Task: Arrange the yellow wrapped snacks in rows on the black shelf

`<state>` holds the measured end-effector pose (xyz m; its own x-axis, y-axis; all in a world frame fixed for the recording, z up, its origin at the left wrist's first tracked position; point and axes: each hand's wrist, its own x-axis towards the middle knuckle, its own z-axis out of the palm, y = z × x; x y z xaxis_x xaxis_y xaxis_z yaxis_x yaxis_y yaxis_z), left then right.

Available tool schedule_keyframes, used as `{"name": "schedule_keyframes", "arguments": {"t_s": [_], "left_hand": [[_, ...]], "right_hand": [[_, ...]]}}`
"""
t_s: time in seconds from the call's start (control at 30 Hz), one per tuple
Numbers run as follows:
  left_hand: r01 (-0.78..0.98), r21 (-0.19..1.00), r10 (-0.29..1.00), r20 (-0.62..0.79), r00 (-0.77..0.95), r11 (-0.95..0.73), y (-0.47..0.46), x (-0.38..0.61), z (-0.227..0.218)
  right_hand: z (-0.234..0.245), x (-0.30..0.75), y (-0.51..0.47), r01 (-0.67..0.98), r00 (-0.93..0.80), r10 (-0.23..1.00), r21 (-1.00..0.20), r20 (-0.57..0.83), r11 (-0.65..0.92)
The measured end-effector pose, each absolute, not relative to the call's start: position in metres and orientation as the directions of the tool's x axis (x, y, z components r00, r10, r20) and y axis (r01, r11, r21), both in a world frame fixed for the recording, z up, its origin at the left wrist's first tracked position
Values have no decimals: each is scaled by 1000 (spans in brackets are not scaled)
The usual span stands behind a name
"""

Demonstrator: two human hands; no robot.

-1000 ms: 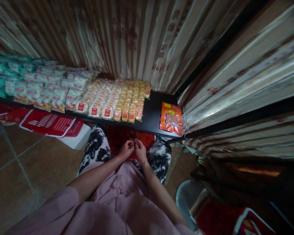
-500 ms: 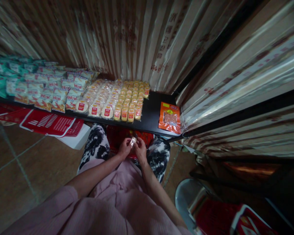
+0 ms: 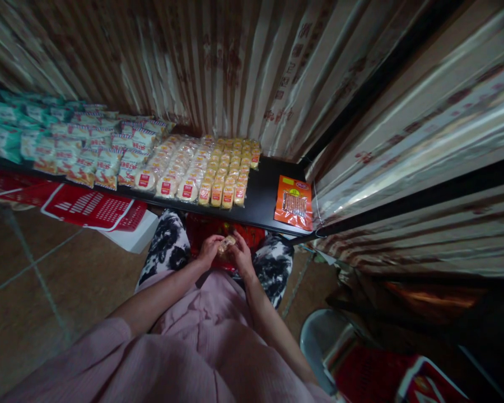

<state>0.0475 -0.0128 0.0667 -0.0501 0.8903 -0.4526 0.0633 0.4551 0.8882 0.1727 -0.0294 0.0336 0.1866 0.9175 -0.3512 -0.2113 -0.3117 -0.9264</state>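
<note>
Above my lap, both hands hold a small brown snack in a shiny clear wrapper (image 3: 226,245). My left hand (image 3: 210,250) has its fingers closed on the left end of the wrapper. On the other end, my right hand (image 3: 241,254) grips with thumb and fingers. Just beneath, between my knees, is a red container or bag (image 3: 197,230) with dark contents that I cannot make out. The wrapper's print is too small to read.
On the black shelf (image 3: 264,193) ahead stand rows of teal bags (image 3: 6,140), white snack bags (image 3: 107,167), round wrapped cakes (image 3: 187,189) and yellow wrapped cakes (image 3: 228,196). An orange packet (image 3: 294,202) lies at the right. Red baskets (image 3: 92,207) are below left; a grey stool (image 3: 315,341) stands right.
The wrapped snack now shows more of its brown side and lies wider between the fingers. My left hand has shifted slightly left. The view has moved a little.
</note>
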Motion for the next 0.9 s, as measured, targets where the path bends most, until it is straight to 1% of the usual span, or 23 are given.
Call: {"name": "schedule_keyframes", "arguments": {"t_s": [0.1, 0.23, 0.43, 0.53, 0.77, 0.9], "left_hand": [[63, 877, 879, -472, -71, 476, -11, 47, 69], [7, 880, 876, -471, -106, 474, -7, 46, 70], [-12, 885, 880, -464, -106, 465, -3, 41, 69], [-64, 881, 877, -473, -80, 469, -1, 39, 68], [-155, 859, 872, -489, 39, 488, 0, 37, 73], [-206, 854, 879, -467, 97, 477, -2, 36, 74]], "right_hand": [[37, 173, -32, -235, 189, 906, -913, -380, -334], [38, 174, -34, -249, 168, 908, -908, -384, -338], [37, 173, -38, -230, 163, 898, -900, -410, -369], [38, 172, -39, -250, 170, 888, -890, -427, -380], [42, 169, -38, -379, 219, 848, -843, -482, -382], [43, 168, -39, -387, 233, 828, -830, -510, -402]]}}
